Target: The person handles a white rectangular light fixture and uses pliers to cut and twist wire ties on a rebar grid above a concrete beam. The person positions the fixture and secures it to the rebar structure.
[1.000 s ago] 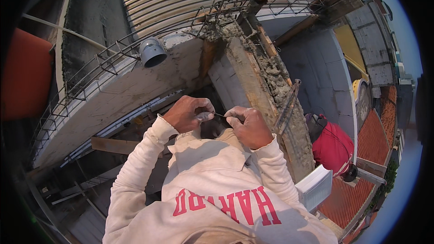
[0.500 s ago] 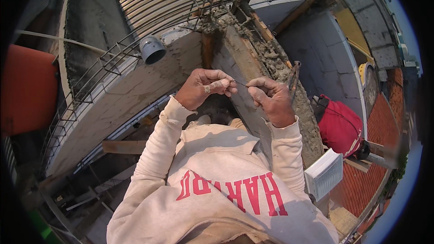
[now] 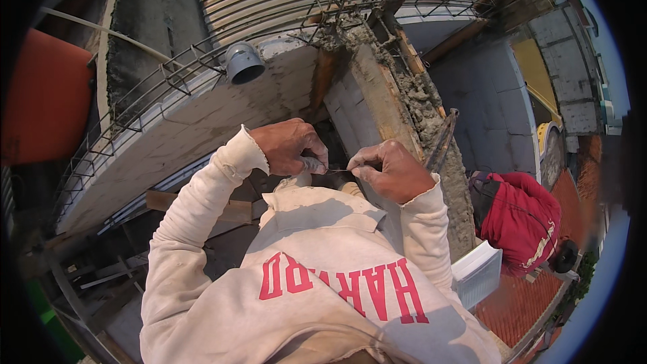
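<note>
A thin wire (image 3: 339, 170) stretches across the short gap between my hands, in front of my chest. My left hand (image 3: 295, 148) is closed, pinching one end between thumb and fingers. The other end sits in the pinch of my right hand (image 3: 392, 170). Pale dust coats the fingertips of both hands. Just right of my right hand, a dark two-armed metal tool, pincers by its look (image 3: 443, 138), leans on the rough top of the wall (image 3: 424, 101).
Ahead, a rebar cage (image 3: 176, 79) runs along a curved-looking wall with a grey pipe end (image 3: 244, 64). Upright bars rise beyond. At right are a person in red (image 3: 517, 219) and a white box-like object (image 3: 476, 273). An orange tank (image 3: 50, 98) stands far left.
Both hands have come lower and closer to my chest, still pinching the wire. My left elbow has swung outward. The person in red has bent or shifted to the right.
</note>
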The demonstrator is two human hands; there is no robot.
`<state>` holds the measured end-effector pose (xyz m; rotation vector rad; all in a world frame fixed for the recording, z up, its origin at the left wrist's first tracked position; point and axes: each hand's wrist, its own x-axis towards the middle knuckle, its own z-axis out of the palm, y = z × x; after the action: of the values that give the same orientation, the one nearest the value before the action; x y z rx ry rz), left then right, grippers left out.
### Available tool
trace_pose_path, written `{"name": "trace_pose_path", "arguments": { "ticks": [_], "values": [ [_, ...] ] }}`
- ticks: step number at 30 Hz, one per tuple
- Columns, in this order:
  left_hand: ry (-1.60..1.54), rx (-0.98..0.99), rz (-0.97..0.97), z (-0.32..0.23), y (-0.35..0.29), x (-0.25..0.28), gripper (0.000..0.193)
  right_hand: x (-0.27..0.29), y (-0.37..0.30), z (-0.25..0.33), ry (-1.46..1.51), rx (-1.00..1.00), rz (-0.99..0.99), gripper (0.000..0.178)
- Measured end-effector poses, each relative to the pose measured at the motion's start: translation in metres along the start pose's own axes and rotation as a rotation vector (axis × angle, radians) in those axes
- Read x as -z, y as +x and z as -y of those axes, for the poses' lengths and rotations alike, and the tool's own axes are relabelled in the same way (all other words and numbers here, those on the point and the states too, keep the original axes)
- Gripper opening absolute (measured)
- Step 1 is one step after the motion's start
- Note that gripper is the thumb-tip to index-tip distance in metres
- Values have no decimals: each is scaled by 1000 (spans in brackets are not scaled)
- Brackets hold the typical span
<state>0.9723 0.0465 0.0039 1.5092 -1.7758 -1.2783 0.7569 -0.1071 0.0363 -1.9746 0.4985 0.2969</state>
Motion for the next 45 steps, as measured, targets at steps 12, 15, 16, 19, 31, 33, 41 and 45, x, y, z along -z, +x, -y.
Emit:
{"name": "trace_pose_path", "arguments": {
  "ticks": [12,15,16,19,31,33,41,45],
  "values": [
    [24,53,-157,-10,-8,-19,24,-2,13,14,-44,96,-13,18],
    [119,62,-241,-6,-3,-25,18,-8,18,4,-93,154,-94,18],
    [150,79,-261,-6,-1,-25,18,-10,18,1,-79,173,-137,19],
    [295,150,-341,0,1,-27,15,-18,14,-6,-58,213,-261,19],
    [96,121,-673,28,9,-14,21,-13,3,1,-121,193,-666,19],
    [64,26,-824,25,16,-11,27,0,8,-2,-204,236,-755,19],
    [-128,29,-1048,71,43,52,32,103,66,56,-667,201,-1002,24],
    [46,59,-995,88,69,98,30,141,149,47,-930,144,-924,22]
  ]
}}
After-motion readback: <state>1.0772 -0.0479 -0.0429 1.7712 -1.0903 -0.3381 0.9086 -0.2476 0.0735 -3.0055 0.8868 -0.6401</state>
